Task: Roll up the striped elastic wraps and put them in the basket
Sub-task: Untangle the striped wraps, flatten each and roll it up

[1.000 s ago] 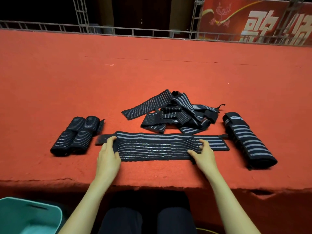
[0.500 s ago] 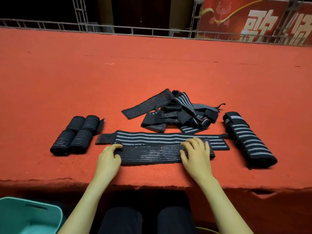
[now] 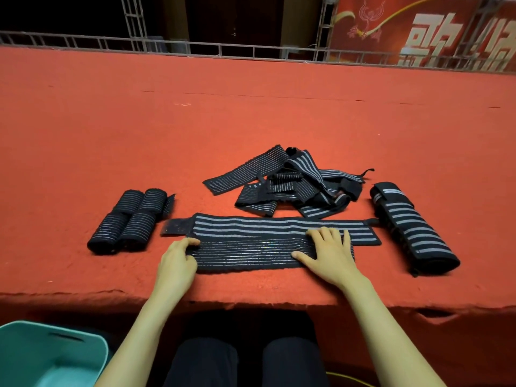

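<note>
We saw the right hand [image 3: 329, 255] go from pinching the wrap's [image 3: 245, 252] right end to lying flat on it, fingers straight and spread. The left hand [image 3: 176, 263] pinched the left end, thumb on top. The wrap lay unrolled at the table's [image 3: 251, 107] near edge, so we judged this was smoothing before rolling. The basket [image 3: 42, 356] sat low left. The banner [image 3: 418, 32] showed big white Chinese characters, cropped and not readable.

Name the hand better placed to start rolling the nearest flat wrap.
Probably left. The left hand grips the end of the flat wrap, where a roll can begin; the right hand lies flat on top, gripping no edge.
</note>
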Demonstrator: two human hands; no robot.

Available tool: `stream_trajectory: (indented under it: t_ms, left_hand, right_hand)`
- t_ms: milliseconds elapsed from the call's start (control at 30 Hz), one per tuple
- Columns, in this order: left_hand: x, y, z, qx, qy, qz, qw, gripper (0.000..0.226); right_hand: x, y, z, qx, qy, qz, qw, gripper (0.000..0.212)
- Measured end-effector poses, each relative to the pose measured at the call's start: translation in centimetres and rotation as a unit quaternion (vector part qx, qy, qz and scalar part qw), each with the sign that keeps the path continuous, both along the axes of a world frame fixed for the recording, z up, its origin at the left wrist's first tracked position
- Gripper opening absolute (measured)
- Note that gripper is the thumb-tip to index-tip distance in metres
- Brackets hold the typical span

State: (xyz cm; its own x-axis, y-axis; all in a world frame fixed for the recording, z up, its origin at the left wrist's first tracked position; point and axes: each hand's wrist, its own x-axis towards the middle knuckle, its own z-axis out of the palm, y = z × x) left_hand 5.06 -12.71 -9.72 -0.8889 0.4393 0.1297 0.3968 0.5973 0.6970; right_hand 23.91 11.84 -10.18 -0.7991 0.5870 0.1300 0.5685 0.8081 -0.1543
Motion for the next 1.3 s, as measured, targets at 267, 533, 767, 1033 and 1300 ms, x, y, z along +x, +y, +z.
stream_trajectory:
  t_ms: [267,533,767,1033,1300]
  left_hand:
    - [0.3,-0.9,0.7,0.045,-0.066,-0.024,0.997,0.041]
    - [0.6,-0.9,-0.9,-0.059,0.046,0.047,0.996,0.038]
    - [3.0,1.1,-1.0,-0.020,0.180,-0.105,0.978,0.022]
    - [3.8,4.6,-1.0,-0.102,0.139,-0.142,0.975,0.019]
    - [-1.8,12.2,3.6,-0.041,0.110,-0.183,0.976,0.016]
  right_hand:
    - [2.5,1.3,-1.8,0.104,0.090,-0.043,0.990,0.052]
    - [0.0,2.0,0.1,0.181,0.069,-0.080,0.978,0.059]
    - [-0.4,0.4,-0.3,0.095,0.104,-0.036,0.989,0.030]
    - [-0.8,-1.5,-2.0,-0.090,0.170,0.126,0.973,0.018]
    - [-6.9,2.5,3.2,-0.118,0.239,0.146,0.953,0.020]
